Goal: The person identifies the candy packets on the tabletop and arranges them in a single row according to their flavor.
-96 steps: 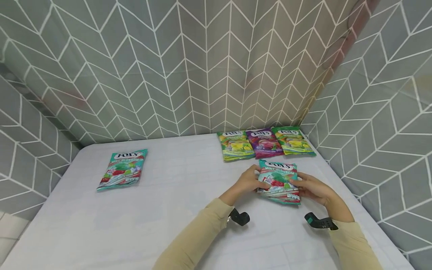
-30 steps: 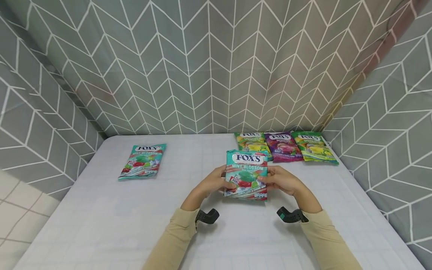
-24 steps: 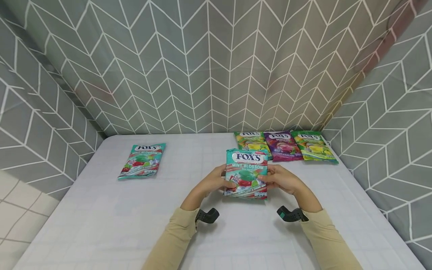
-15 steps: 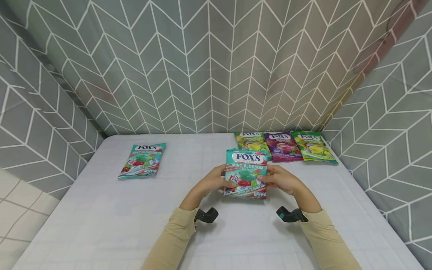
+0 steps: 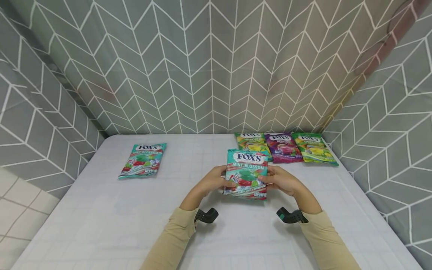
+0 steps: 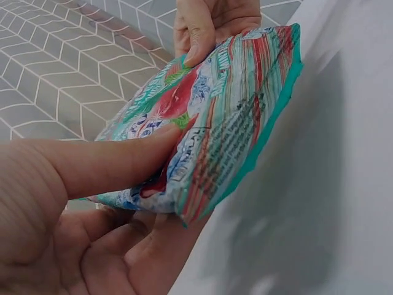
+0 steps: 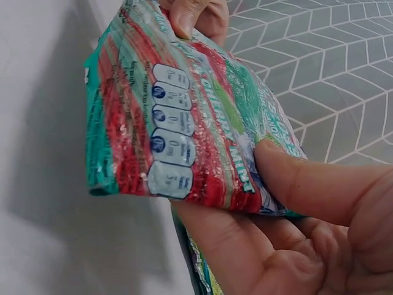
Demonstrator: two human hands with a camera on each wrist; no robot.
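A teal and red bag of Fox's Mint Blossom candy (image 5: 248,168) is held up between both hands, its printed front facing the head camera. My left hand (image 5: 213,181) grips its left side, thumb on the front and fingers behind. At the opposite side my right hand (image 5: 284,180) pinches it the same way. Both wrist views show the bag's bottom seam (image 6: 270,141) raised off the white cloth, with a shadow beneath. In the right wrist view the thumb (image 7: 313,184) presses the front, while the fingers support the back.
Another Mint Blossom bag (image 5: 143,161) lies at the table's back left. Along the back right lie a yellow-green bag (image 5: 251,141), partly covered by the held one, a purple Berries bag (image 5: 283,147) and a green-yellow bag (image 5: 314,148). Patterned curtains (image 5: 202,67) border the white table (image 5: 135,217).
Since the oldest frame, both hands have brought the bag left and tilted it up toward the head camera, which has also shifted. Over the last second the hands and bag stay nearly still.
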